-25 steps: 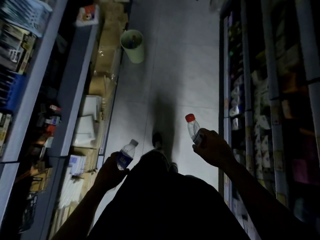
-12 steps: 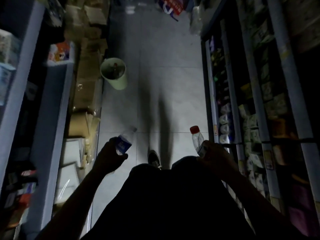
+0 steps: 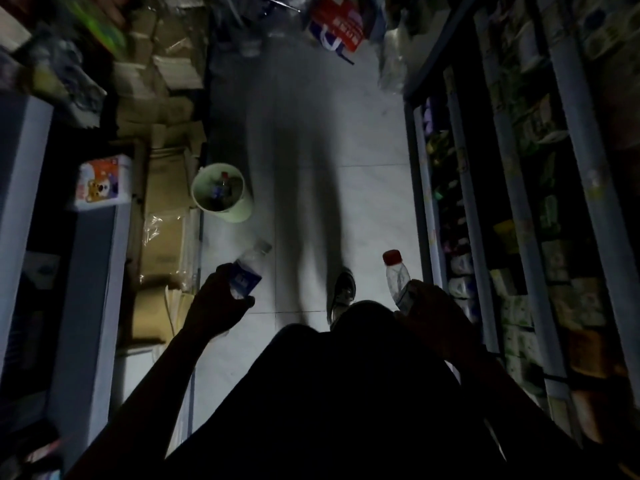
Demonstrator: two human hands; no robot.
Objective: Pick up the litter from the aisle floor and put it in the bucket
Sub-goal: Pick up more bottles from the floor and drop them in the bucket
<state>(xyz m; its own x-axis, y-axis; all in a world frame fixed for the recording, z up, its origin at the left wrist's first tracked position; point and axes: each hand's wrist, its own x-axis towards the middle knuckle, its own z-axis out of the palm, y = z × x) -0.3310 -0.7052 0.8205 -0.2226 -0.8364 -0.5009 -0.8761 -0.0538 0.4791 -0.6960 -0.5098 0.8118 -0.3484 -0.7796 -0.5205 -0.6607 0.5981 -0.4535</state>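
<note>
Bottles are in hand, 1 with a blue label (image 3: 246,276) gripped by the left hand (image 3: 221,303) and 1 red-capped (image 3: 396,275) by the right hand (image 3: 431,308), so carrying is underway, and next both must reach the bucket (image 3: 221,194) ahead by the boxes on the left.

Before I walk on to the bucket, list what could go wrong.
1. The aisle is dim, and the green bucket sits tight against the cardboard boxes, so a toss could miss.
2. It already holds bottles, so another may bounce out.
3. With the left hand and right hand each gripping a bottle, you cannot catch yourself.
</note>
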